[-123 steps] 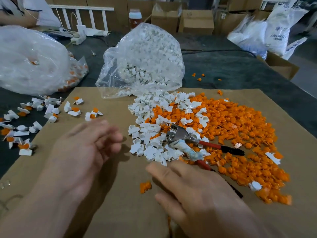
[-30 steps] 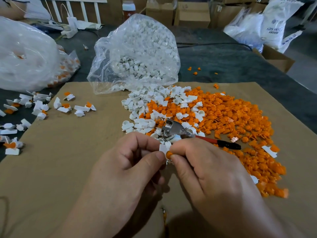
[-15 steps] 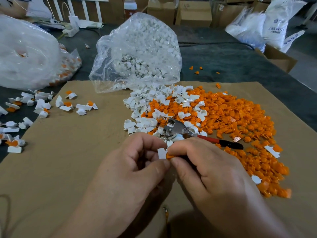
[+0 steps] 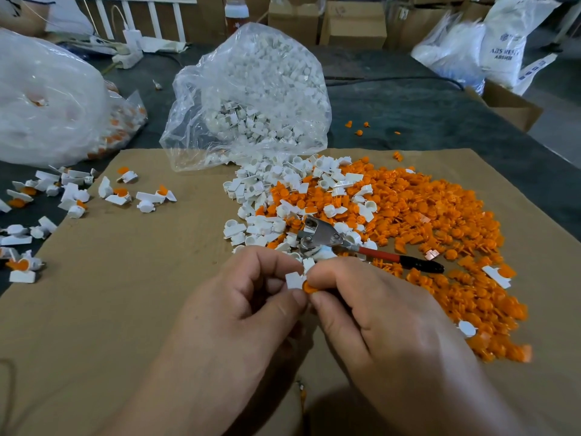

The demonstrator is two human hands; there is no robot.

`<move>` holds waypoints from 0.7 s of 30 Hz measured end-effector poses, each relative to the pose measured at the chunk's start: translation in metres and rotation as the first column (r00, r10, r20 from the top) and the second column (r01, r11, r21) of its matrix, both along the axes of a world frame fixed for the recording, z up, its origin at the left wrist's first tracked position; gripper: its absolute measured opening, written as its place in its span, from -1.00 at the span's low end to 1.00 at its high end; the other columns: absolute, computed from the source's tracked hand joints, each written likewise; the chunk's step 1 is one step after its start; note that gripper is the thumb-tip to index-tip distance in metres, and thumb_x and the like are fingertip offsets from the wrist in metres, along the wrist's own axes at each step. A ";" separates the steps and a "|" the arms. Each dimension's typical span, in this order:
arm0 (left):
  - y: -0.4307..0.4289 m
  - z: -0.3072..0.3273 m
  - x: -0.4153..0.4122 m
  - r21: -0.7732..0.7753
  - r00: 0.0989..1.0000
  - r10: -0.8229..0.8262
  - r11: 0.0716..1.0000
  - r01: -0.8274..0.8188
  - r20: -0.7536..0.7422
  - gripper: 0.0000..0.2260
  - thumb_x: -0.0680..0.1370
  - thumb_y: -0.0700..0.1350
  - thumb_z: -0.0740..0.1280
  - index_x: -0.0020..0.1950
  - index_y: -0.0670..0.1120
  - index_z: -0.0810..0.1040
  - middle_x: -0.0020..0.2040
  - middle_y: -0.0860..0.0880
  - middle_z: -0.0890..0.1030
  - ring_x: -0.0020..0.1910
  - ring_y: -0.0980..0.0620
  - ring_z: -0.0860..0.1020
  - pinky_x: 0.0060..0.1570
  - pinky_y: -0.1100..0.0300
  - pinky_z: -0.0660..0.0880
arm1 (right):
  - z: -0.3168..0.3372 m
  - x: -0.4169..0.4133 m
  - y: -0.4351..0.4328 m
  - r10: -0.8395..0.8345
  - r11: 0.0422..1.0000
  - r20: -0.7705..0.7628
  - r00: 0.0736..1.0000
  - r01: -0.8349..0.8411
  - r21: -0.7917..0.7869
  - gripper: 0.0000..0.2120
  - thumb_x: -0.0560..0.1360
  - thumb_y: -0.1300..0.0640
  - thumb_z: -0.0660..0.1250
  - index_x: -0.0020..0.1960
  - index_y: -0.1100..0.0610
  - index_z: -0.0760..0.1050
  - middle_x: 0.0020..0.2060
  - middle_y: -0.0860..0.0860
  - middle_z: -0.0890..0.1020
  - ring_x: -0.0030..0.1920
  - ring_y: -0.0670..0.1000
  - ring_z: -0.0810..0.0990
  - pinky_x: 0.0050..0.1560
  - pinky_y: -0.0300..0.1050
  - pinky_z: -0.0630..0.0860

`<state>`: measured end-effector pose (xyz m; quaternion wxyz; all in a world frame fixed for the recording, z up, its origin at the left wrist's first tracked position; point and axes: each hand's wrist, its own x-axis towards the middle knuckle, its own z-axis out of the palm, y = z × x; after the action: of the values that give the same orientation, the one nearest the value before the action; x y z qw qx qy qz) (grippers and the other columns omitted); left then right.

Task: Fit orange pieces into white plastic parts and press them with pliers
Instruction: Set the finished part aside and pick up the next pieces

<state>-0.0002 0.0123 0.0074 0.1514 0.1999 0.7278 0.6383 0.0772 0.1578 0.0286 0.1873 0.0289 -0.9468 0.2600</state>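
Cardboard [image 4: 103,309] below — left hand [image 4: 239,313] pinches white part [image 4: 292,280]; right hand [image 4: 380,319] pinches touching orange piece [image 4: 310,288].

The left hand [image 4: 239,316] and right hand [image 4: 386,322] are bare, nails cut short, with bare wrists and forearms behind.

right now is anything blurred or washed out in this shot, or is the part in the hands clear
Head view: the white part and orange piece pinched between the left hand and right hand are clear; head view: the orange pile smears at its near right edge; head view: the big bag on the left is washed out by glare.
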 end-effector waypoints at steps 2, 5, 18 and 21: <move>0.002 0.001 -0.001 0.128 0.989 -0.024 0.992 0.005 0.149 -0.80 0.30 -0.06 0.53 -0.11 0.11 0.67 -0.36 -0.06 0.62 -0.42 -0.01 0.62 -0.43 0.19 0.54 | 0.000 0.001 0.000 -0.010 1.000 -0.030 0.999 0.010 0.010 -0.90 0.55 -0.07 0.13 0.02 -0.18 0.39 -0.27 -0.23 0.47 -0.27 -0.18 0.48 -0.41 -0.21 0.45; 0.002 -0.001 -0.002 0.210 0.961 -0.090 0.977 0.035 0.260 -0.81 0.32 -0.19 0.60 -0.14 -0.02 0.68 -0.38 -0.13 0.60 -0.46 -0.07 0.59 -0.48 0.13 0.51 | -0.001 0.001 -0.002 -0.013 1.000 -0.071 0.997 0.013 0.010 -0.90 0.55 -0.02 0.17 0.03 -0.12 0.45 -0.24 -0.23 0.48 -0.26 -0.18 0.49 -0.36 -0.23 0.45; -0.006 0.002 0.001 -0.083 0.982 -0.115 0.991 0.103 -0.152 -0.70 0.28 0.22 0.35 -0.04 0.19 0.61 -0.29 0.01 0.65 -0.30 -0.04 0.60 -0.30 0.03 0.53 | -0.004 -0.010 0.017 0.254 0.497 0.229 0.940 0.076 -0.864 -0.92 0.39 0.14 0.40 -0.15 -0.01 0.63 -0.37 0.14 0.66 -0.39 0.09 0.65 -0.34 -0.03 0.59; -0.006 0.006 0.002 -0.146 0.966 -0.129 0.984 0.098 -0.222 -0.66 0.25 0.28 0.31 -0.03 0.25 0.58 -0.28 0.10 0.65 -0.31 0.09 0.60 -0.37 0.28 0.49 | -0.007 -0.011 0.019 0.281 0.467 0.229 0.932 0.076 -0.881 -0.93 0.40 0.17 0.42 -0.16 0.02 0.63 -0.36 0.15 0.66 -0.39 0.08 0.65 -0.33 -0.01 0.57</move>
<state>0.0022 0.0060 0.0139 0.1151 0.3034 0.7690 0.5508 0.0662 0.1766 0.0217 -0.0085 -0.0592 -0.6914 0.7200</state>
